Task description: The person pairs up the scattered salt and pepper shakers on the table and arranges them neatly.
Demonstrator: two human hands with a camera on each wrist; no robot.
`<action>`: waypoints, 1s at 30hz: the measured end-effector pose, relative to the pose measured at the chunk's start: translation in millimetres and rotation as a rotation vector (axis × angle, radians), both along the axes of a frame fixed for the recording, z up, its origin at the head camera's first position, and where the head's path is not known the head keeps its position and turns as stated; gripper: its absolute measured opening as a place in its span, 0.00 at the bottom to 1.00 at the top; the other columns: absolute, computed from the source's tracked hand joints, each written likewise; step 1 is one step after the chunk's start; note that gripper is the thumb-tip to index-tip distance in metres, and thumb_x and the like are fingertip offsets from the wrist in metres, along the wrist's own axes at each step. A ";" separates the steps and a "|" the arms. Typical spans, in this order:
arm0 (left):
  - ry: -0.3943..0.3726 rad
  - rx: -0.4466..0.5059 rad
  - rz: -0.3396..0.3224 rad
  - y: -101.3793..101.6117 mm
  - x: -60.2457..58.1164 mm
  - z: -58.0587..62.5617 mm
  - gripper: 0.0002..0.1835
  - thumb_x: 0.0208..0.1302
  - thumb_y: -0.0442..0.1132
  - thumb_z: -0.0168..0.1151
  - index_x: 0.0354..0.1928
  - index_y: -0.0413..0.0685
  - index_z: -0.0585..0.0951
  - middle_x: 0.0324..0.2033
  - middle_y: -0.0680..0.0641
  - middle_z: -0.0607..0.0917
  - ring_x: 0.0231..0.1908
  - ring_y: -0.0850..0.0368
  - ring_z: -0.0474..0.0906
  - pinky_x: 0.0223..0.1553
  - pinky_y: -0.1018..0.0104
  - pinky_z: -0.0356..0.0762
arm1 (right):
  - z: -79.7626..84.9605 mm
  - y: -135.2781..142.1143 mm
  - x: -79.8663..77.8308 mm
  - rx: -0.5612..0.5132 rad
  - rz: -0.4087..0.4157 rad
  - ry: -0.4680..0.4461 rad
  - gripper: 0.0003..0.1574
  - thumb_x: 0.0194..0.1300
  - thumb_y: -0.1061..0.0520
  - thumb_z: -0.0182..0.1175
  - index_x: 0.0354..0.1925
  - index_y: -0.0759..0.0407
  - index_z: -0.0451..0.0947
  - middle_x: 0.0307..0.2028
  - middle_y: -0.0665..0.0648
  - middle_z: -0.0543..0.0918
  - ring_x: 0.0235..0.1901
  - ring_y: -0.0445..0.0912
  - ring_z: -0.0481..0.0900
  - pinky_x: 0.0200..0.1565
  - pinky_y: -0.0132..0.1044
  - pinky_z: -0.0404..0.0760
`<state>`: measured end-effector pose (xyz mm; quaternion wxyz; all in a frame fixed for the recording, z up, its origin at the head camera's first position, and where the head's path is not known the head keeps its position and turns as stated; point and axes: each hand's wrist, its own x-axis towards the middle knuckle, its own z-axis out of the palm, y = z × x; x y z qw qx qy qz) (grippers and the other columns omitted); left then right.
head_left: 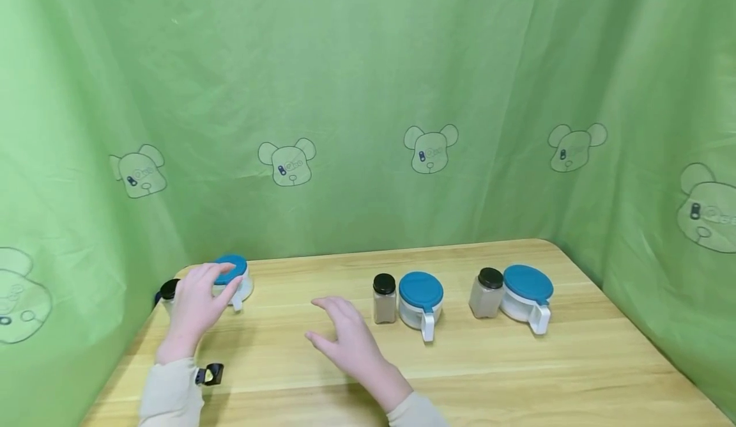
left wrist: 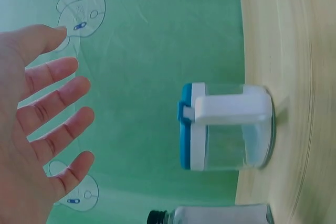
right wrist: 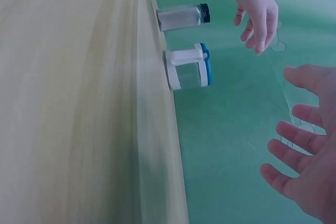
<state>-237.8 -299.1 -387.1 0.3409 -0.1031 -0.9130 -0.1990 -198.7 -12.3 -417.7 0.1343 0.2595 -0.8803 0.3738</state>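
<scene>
In the head view my left hand (head_left: 198, 299) is held in the air over the table's left end, fingers spread and holding nothing. It partly covers a clear seasoning jar (head_left: 244, 284) with a blue lid and white handle, and a small black-capped bottle (head_left: 169, 289). The left wrist view shows a gap between that hand (left wrist: 39, 114) and the jar (left wrist: 231, 129); the bottle (left wrist: 220, 214) stands beside the jar. My right hand (head_left: 353, 341) hovers over the middle of the table, thumb and fingers apart, nothing in it. Nearest to it is another black-capped bottle (head_left: 384, 299).
Close beside that bottle stands a second blue-lidded jar (head_left: 421, 296). Farther right are a third bottle (head_left: 486, 293) and a third jar (head_left: 526, 293), side by side. A green curtain (head_left: 356, 216) with bear-head prints hangs behind and at both sides of the wooden table (head_left: 517, 382).
</scene>
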 end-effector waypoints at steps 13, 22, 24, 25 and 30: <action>-0.081 0.080 0.100 -31.3 8.2 5.1 0.19 0.65 0.47 0.63 0.51 0.43 0.82 0.49 0.36 0.83 0.53 0.35 0.72 0.50 0.35 0.64 | 2.9 -18.0 -8.9 0.086 0.068 0.051 0.38 0.61 0.41 0.65 0.65 0.52 0.69 0.62 0.54 0.76 0.63 0.49 0.73 0.66 0.50 0.70; -0.116 0.111 0.162 -53.3 16.2 3.2 0.21 0.67 0.49 0.61 0.54 0.44 0.80 0.54 0.34 0.80 0.54 0.31 0.70 0.50 0.34 0.63 | 7.5 -36.9 -11.9 0.166 0.131 0.096 0.41 0.62 0.37 0.62 0.67 0.52 0.66 0.63 0.55 0.75 0.64 0.49 0.72 0.65 0.49 0.71; -0.123 0.118 0.173 -56.8 17.6 2.5 0.22 0.67 0.50 0.60 0.55 0.43 0.80 0.55 0.33 0.79 0.55 0.31 0.69 0.50 0.34 0.63 | 7.6 -40.9 -12.8 0.175 0.135 0.097 0.41 0.62 0.37 0.62 0.68 0.51 0.66 0.63 0.55 0.74 0.64 0.49 0.72 0.65 0.49 0.71; -0.127 0.120 0.180 -58.3 18.1 2.2 0.22 0.67 0.50 0.60 0.55 0.43 0.80 0.55 0.33 0.79 0.55 0.31 0.69 0.50 0.33 0.63 | 7.9 -43.0 -13.2 0.178 0.138 0.098 0.41 0.62 0.36 0.62 0.68 0.51 0.65 0.63 0.55 0.74 0.64 0.49 0.72 0.65 0.50 0.71; -0.152 0.128 0.217 -63.3 19.3 -0.6 0.23 0.67 0.51 0.59 0.56 0.42 0.79 0.55 0.31 0.78 0.54 0.30 0.69 0.49 0.34 0.64 | 9.6 -53.4 -17.1 0.177 0.154 0.104 0.42 0.63 0.36 0.61 0.68 0.51 0.64 0.64 0.54 0.74 0.63 0.49 0.72 0.64 0.50 0.72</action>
